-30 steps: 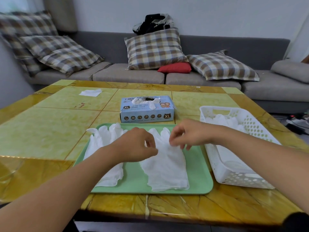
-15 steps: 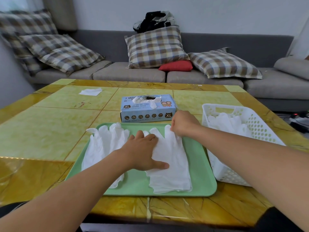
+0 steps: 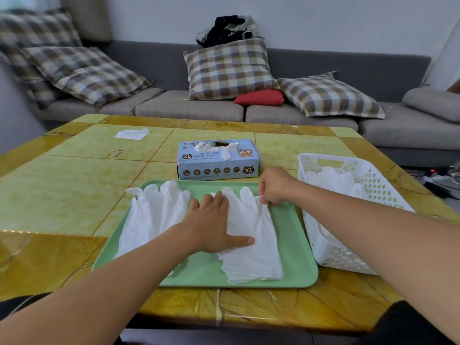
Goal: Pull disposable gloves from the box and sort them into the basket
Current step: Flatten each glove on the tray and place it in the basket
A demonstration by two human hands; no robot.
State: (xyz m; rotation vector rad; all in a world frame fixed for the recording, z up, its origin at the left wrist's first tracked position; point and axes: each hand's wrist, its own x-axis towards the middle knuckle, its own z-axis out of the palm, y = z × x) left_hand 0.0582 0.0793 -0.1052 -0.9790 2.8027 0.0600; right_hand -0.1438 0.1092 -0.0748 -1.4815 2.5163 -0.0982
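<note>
The right-hand stack of gloves [image 3: 251,235] lay on the green tray [image 3: 296,247] with its long axis running near to far, cuffs toward the person and fingertips pointing at the box [image 3: 217,160]. That mattered, because the white basket [image 3: 331,247] stood just beside the tray on the right, so any lift would have to carry the glove sideways across its own length rather than along it.

The right hand [image 3: 275,185] was the nearer one to the basket. It sat at the far right corner of the stack, fingers curled down and pinching what looked like the thumb or edge of the top glove. Its wrist was raised and the forearm came in from the near right, passing just in front of the basket's near wall.

The left hand [image 3: 214,222] lay flat on the left part of the same stack, fingers straight and spread toward the far side, thumb stretched out to the right across the glove. It gripped nothing; it only pressed down, which I took to be holding the lower gloves in place.

A second stack [image 3: 151,215] lay untouched on the tray's left side, overhanging its rim. More gloves already sat in the basket, and one poked from the box's opening.
</note>
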